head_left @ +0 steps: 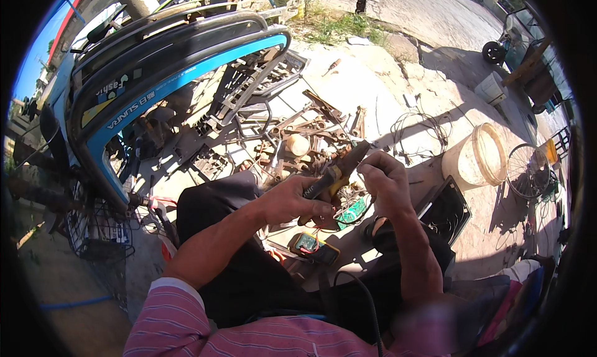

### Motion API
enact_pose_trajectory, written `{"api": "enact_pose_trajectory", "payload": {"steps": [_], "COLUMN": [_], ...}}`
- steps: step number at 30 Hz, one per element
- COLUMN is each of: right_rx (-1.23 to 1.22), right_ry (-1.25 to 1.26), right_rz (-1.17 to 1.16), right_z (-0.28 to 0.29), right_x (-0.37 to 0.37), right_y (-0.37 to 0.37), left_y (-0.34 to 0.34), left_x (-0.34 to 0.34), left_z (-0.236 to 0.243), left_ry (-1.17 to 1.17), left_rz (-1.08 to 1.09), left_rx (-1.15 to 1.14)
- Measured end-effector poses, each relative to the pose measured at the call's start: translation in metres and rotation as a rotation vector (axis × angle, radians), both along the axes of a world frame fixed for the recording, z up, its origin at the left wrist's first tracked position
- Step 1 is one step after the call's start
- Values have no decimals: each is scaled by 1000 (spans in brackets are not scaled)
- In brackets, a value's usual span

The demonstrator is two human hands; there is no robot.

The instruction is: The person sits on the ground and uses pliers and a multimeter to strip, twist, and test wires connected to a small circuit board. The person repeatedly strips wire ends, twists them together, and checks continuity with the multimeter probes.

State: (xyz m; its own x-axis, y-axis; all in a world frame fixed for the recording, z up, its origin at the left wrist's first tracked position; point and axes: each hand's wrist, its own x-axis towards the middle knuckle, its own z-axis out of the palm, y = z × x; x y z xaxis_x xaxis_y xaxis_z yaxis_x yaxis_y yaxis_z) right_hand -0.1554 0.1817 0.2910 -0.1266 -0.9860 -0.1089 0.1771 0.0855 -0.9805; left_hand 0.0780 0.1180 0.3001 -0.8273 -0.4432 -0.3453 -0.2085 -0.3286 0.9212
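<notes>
My left hand (292, 200) is wrapped round a pair of pliers (356, 155) with dark jaws and black-and-yellow handles. The jaws point up and to the right. Close to their tip, my right hand (387, 182) is closed in a pinch; what lies between its fingers is too small to make out. A thin dark cable (367, 211) curves below that hand. Under the two hands is a green circuit board (352, 214). Nearer my lap lies a multimeter (306, 242) with a red lead beside it.
Wrenches and rusty metal parts (292, 130) lie heaped ahead, around a pale round object (298, 145). A blue-and-black vehicle frame (186, 71) stands at left. To the right are a large dirty bucket (476, 157), a wire coil (423, 133) and a dark tray (449, 208).
</notes>
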Motion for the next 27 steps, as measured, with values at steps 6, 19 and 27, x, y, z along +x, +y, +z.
{"api": "enact_pose_trajectory", "payload": {"steps": [6, 19, 27], "right_rx": [-21, -72, -54], "right_ry": [-47, 156, 215], "right_rz": [8, 161, 212], "right_z": [-5, -3, 2], "right_x": [-4, 17, 17], "right_y": [3, 11, 13], "left_y": [-10, -3, 0], "left_x": [-1, -21, -23], "left_z": [-23, -6, -10], "left_ry": [22, 160, 196], "left_rz": [255, 372, 353], "left_rx": [-68, -121, -186]}}
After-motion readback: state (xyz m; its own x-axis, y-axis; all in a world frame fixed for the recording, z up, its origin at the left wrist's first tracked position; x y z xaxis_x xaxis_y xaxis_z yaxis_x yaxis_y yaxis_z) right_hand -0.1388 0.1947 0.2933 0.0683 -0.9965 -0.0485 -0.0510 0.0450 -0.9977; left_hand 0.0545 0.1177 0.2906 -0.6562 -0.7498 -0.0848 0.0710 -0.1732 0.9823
